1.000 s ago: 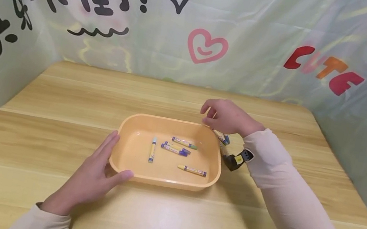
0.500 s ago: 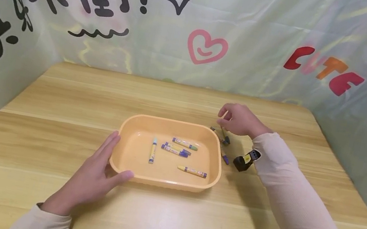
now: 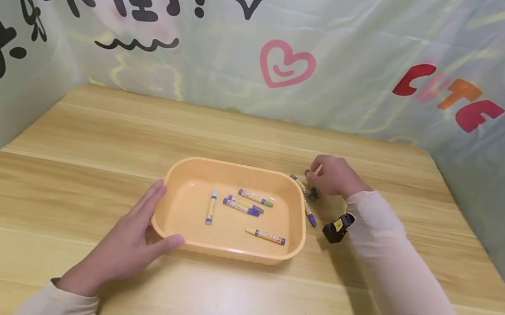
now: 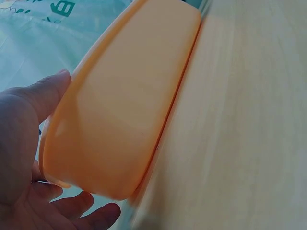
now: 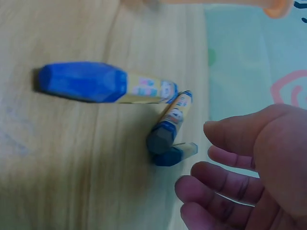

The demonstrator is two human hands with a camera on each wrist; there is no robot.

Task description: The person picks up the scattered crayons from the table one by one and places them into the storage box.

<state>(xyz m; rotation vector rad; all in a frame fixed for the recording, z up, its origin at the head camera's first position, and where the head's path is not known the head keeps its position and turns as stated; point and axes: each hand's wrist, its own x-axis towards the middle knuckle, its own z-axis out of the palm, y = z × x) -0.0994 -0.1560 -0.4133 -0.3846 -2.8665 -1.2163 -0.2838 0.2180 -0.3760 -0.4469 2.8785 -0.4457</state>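
Note:
An orange plastic basin (image 3: 221,250) stands on the table, with several crayons inside, among them a green-tipped crayon (image 3: 255,198) and a yellow-tipped crayon (image 3: 265,236). My left hand (image 3: 128,240) rests on the basin's left front corner, fingers along the side and thumb at the front rim. Beyond the basin's right end, my right hand (image 3: 337,177) hovers close to loose crayons. In the right wrist view these are a blue crayon (image 5: 84,82), a dark-tipped crayon (image 5: 168,122) and a third crayon (image 5: 177,154) partly under it. A gap shows between right thumb and fingers, holding nothing.
The wooden table (image 3: 77,172) extends around the basin on all sides. Printed cloth (image 3: 352,23) hangs behind the table and along both sides. A black wrist camera (image 3: 337,229) sits under the right wrist, near the loose crayons.
My right hand has moved right from above the basin's far right corner, then lowered toward the loose crayons, which show more fully. The left hand and basin have stayed in place.

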